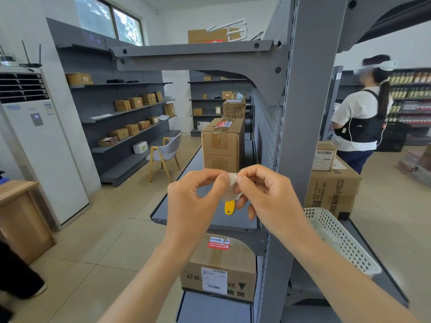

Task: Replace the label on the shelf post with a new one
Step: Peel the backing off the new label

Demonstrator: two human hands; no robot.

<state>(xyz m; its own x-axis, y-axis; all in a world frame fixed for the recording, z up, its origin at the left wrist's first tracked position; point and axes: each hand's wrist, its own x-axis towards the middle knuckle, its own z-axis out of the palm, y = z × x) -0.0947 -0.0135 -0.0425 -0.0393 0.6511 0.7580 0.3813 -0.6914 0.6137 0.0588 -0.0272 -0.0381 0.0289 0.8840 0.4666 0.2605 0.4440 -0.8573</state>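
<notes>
Both my hands are raised in front of the grey shelf post [300, 127]. Between them is a small whitish label [231, 190], its top edge pinched by the thumb and forefinger of my left hand [196, 199] and of my right hand [263, 197]. The label hangs down between the fingers, partly hidden by them. A yellow plastic tool [229, 207] shows just below the label, on or above the grey shelf [177, 197]; I cannot tell whether it is held. The post's face beside my right hand looks bare.
A taped cardboard box [221, 145] stands on the shelf behind my hands. A white perforated basket [338, 238] sits to the right of the post, with boxes behind it. Another box [219, 271] lies on the shelf below. A person [363, 117] stands at the far right.
</notes>
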